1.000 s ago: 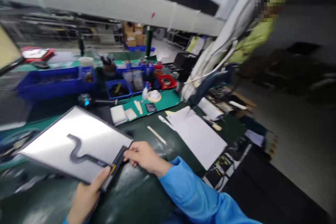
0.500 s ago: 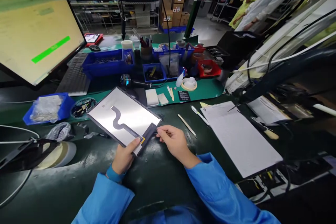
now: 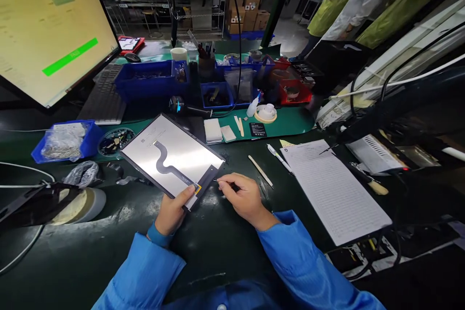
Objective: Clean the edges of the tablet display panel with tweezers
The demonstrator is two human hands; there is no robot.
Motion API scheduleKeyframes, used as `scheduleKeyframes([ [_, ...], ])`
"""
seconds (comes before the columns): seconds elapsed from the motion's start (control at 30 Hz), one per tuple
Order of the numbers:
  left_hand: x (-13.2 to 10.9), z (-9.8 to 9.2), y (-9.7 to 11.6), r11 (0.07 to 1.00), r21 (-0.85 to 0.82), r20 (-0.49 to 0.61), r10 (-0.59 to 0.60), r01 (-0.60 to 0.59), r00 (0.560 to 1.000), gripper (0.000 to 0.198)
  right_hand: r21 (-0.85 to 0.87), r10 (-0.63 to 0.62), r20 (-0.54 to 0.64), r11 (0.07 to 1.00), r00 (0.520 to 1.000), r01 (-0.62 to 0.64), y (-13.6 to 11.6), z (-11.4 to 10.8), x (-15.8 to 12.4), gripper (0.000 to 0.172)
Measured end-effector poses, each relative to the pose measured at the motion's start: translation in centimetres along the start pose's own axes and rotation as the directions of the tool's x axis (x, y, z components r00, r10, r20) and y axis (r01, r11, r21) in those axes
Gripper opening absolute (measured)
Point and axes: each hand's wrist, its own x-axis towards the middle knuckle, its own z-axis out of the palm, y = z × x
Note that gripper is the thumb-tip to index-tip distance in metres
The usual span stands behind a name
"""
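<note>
My left hand point(image 3: 173, 211) grips the near corner of a tablet display panel point(image 3: 187, 147), its thumb on top beside a yellow-edged connector. The panel is tilted, with its silvery back facing me. A dark, S-shaped flex cable point(image 3: 162, 160) lies across that back. Just right of the panel's lower edge is my right hand point(image 3: 244, 197), its thumb and index finger pinched together. A tiny tip pokes out from the pinch toward the panel; what it belongs to is hidden by the fingers.
A pale stick point(image 3: 260, 171), a pen point(image 3: 279, 158) and a lined sheet point(image 3: 339, 193) lie to the right. Blue bins point(image 3: 145, 82) and a red bin point(image 3: 295, 93) line the back. A tape roll point(image 3: 95, 206) and a monitor point(image 3: 54, 29) are on the left.
The camera view has shifted slightly. My left hand keeps its hold on the panel, and my right hand stays pinched near its edge, with a small tip now showing more clearly.
</note>
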Motion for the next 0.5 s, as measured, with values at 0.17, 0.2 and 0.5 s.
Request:
scheduleKeyframes([
  [0.17, -0.12, 0.19, 0.35, 1.0, 0.0, -0.003, 0.018, -0.018, 1.0, 0.053, 0.026, -0.062, 0.058, 0.998, 0.996, 0.06, -0.04, -0.1, -0.05, 0.013],
  [0.2, -0.14, 0.22, 0.45, 1.0, 0.002, 0.003, 0.021, -0.021, 1.0, 0.053, 0.038, -0.071, 0.073, 0.997, 0.995, 0.068, -0.05, -0.13, -0.06, 0.013],
  [0.5, -0.17, 0.39, 0.63, 0.999, -0.03, -0.001, -0.014, 0.014, 1.0, 0.048, 0.153, -0.145, 0.135, 0.981, 0.98, 0.124, -0.31, -0.24, -0.1, 0.012],
])
